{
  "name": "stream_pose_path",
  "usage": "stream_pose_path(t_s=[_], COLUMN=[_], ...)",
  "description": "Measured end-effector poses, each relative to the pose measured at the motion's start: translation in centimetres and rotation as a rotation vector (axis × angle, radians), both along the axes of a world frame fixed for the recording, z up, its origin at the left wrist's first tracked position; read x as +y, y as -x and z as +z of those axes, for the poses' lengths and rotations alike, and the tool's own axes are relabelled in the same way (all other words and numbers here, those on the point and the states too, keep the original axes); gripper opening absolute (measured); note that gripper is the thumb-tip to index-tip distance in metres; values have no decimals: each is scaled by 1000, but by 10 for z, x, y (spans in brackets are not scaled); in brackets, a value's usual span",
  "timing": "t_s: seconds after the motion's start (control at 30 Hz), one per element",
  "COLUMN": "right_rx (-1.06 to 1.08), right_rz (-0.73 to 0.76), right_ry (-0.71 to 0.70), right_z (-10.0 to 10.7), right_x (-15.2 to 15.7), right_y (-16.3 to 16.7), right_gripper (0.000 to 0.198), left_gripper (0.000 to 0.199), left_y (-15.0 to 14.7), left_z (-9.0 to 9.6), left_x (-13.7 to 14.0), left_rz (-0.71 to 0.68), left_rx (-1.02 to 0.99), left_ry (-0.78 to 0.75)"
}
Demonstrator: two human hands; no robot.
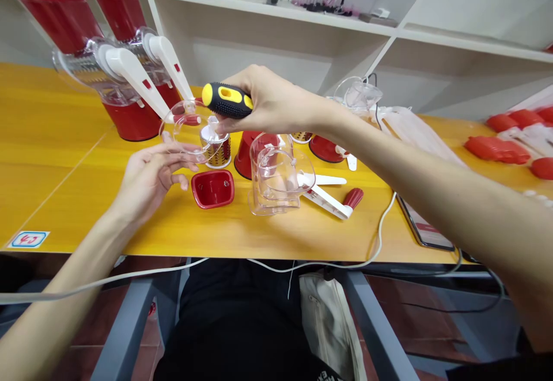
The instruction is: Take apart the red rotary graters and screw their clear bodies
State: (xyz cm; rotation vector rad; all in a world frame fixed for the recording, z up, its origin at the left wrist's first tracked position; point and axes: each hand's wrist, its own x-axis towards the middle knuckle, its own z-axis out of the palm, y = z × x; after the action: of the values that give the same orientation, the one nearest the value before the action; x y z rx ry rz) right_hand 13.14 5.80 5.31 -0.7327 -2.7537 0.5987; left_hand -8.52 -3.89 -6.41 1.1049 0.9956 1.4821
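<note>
My right hand (pixel 268 99) grips a screwdriver (pixel 228 100) by its black and yellow handle; the shaft is hidden behind the fingers. My left hand (pixel 149 176) holds a clear round plastic part (pixel 170 125) at its lower edge, fingers bent under it. Just beyond that part, a grater drum (pixel 221 153) with a white end stands upright on the table. A small red hopper-like cup (pixel 212 189) lies near my left fingertips. To its right are a clear plastic housing (pixel 274 191) and a white crank handle (pixel 326 201) with a red grip.
Two assembled rotary graters (pixel 133 122) stand at the back left of the yellow table (pixel 78 179). A red base (pixel 245 153) sits behind the housing. A pale cable (pixel 380 231) crosses the front right edge near a phone (pixel 425 228). Red parts (pixel 496 149) lie far right.
</note>
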Motion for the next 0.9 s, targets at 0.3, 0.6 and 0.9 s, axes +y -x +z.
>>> stream_pose_path(t_s=[0.3,0.6,0.9], right_rx=[-106,-271,-454], right_rz=[59,166,194], right_ry=[-81,-144,-237], right_z=[1,2,-3], right_x=[-7,-16,-24], right_y=[4,6,14], right_gripper=[36,31,29], left_gripper=[30,21,19], left_y=[-3,-6,-4], left_z=[-21,-31,-36], left_x=[-10,-22,-27], left_rz=[108,278,275], left_rx=[268,621,981], left_ry=[-172,-256,-418])
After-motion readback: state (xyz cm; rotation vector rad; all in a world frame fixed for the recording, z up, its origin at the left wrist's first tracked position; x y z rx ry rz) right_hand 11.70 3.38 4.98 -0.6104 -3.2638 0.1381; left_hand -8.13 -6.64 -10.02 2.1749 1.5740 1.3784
